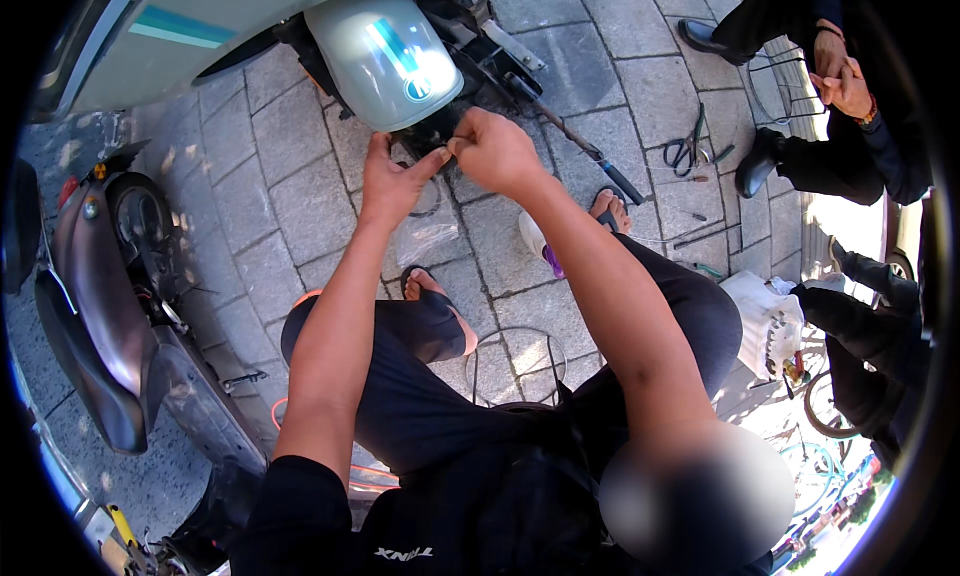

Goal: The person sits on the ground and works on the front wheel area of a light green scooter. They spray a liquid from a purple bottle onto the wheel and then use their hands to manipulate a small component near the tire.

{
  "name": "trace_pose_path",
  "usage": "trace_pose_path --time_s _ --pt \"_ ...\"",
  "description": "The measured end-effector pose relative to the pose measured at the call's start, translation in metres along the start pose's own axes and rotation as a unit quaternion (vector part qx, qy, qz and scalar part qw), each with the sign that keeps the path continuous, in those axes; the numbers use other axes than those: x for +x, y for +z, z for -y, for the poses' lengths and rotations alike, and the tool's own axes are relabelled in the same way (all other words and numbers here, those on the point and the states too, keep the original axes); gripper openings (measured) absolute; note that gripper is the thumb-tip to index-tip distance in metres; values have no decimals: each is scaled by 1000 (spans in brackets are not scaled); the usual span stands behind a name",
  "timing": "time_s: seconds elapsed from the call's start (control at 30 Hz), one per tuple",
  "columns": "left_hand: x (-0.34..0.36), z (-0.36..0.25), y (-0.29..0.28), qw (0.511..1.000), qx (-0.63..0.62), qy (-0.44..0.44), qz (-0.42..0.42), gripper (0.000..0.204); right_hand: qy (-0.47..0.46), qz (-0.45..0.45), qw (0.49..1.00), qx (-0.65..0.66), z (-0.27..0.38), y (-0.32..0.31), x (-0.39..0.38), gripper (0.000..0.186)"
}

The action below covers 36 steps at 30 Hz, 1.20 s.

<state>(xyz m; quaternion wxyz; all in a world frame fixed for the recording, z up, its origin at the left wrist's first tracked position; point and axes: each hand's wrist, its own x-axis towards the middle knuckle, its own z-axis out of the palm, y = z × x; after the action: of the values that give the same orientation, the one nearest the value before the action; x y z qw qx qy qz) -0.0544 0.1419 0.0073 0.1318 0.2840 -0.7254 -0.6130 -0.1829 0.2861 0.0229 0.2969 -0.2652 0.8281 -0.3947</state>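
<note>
A rounded pale grey-white cover (375, 51) with a teal stripe and a round blue emblem juts out at the top, attached to dark vehicle parts. Just below its near end, by a black part (437, 126), my two hands meet. Thumb and fingers of my left hand (398, 181) are closed at the lower edge of this part. My right hand (497, 154) pinches right beside it, the fingertips of both hands almost touching. Whatever small thing lies between the fingers is too small and hidden to name. A long bar with a black grip (620, 181) slants down right of my right hand.
Black-handled cutters (688, 154) and small tools lie on the stone paving (560, 326) to the right, near a white tool case (762, 321). Other people stand there, one with clasped hands (842, 81). A dark scooter (110, 296) is parked left. Clear plastic (425, 241) lies below my hands.
</note>
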Motion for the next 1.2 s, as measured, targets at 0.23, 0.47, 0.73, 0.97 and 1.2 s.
trace_pose_path --time_s 0.23,0.47,0.73,0.97,1.2 --pt "5 14 2 999 -38 5 -8 66 195 43 964 178 12 -2 2 27" --pt "2 6 4 998 -52 16 9 67 -249 -101 933 -242 21 -5 -6 20" --pt "7 7 8 997 -58 48 -18 68 135 22 967 216 -5 10 5 22" --pt "11 -3 -2 999 -20 33 -6 66 48 33 972 226 -6 -6 5 23" --pt "17 8 -6 1000 -19 -1 -16 80 -78 -32 992 94 -2 -16 1 20"
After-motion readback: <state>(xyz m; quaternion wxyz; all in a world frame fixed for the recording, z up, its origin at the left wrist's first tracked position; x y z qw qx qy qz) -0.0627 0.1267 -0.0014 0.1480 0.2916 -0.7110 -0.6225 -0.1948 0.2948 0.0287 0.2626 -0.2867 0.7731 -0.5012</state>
